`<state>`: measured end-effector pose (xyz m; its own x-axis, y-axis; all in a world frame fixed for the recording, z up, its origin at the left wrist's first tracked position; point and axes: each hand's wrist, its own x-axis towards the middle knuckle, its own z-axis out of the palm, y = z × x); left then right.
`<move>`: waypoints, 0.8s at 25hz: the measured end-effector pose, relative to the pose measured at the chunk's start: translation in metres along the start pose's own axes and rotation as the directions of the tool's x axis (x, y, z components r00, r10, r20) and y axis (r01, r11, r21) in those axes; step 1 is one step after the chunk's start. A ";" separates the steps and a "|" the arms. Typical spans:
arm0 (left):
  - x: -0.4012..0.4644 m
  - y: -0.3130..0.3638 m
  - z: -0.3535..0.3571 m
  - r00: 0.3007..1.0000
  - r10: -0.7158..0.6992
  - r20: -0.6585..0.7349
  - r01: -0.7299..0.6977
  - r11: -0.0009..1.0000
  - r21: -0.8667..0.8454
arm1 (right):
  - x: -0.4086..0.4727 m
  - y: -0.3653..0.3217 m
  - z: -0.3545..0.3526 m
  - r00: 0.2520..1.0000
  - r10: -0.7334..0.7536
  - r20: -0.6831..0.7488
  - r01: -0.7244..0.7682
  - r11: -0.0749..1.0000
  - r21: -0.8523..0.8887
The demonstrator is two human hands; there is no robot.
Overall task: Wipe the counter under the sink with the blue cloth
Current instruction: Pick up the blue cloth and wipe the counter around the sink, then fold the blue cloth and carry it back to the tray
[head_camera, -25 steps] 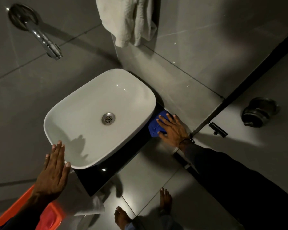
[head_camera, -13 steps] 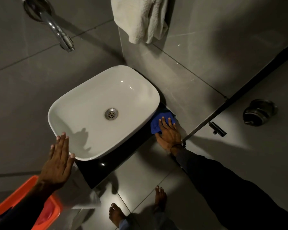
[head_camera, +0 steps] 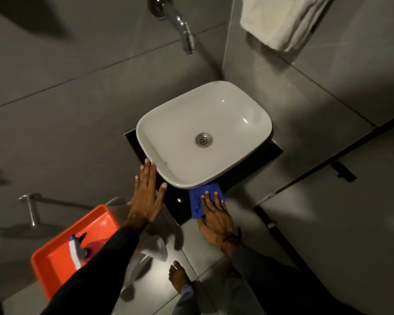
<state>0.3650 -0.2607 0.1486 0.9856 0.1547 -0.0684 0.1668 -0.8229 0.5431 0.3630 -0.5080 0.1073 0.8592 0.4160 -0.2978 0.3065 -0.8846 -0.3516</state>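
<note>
Your right hand (head_camera: 216, 220) lay flat and open, palm down, with its fingers spread over the blue cloth (head_camera: 204, 201), pressing it onto the black bench (head_camera: 255, 165) rather than gripping it. You had the cloth bunched at the front edge of the bench, close to the near corner, its far end tucked just under the rim of the white sink (head_camera: 225, 123) and its near end hanging slightly past the bench edge. Your left hand (head_camera: 147, 196) was also open, fingers straight and together, resting against the near left side of the sink, with the fingertips touching its rim and the thumb reaching toward the basin's underside; it held nothing. You stood with a bare foot (head_camera: 179, 277) on the grey floor tiles below the bench. Beside your left sleeve sat an orange tub (head_camera: 57, 258), and in it lay a spray bottle (head_camera: 76, 250) with a white body and dark trigger. A chrome tap (head_camera: 183, 30) came out of the wall above the sink, clear of the basin. A white towel (head_camera: 280, 19) hung on the wall toward the upper right, well apart from the bench. The drain (head_camera: 203, 139) showed in the middle of the sink bowl.
</note>
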 end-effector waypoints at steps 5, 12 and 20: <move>-0.050 -0.026 0.034 0.863 -0.459 0.209 0.501 0.728 -0.468 | -0.013 -0.057 0.019 0.995 -0.076 0.061 0.079 0.996 -0.045; -0.066 0.005 0.064 0.726 -0.533 0.435 0.662 0.369 -0.652 | 0.003 -0.044 0.003 0.838 0.480 -0.258 -0.293 0.796 0.530; -0.083 0.009 0.071 0.640 -0.671 0.374 0.729 0.376 -0.572 | 0.005 -0.027 0.012 0.761 0.561 0.326 -0.601 0.421 0.679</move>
<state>0.2864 -0.3200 0.0996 0.5293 0.4464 -0.7215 0.7655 0.1155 0.6330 0.3543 -0.4791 0.1049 0.6925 -0.1109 -0.7128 -0.6656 -0.4792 -0.5721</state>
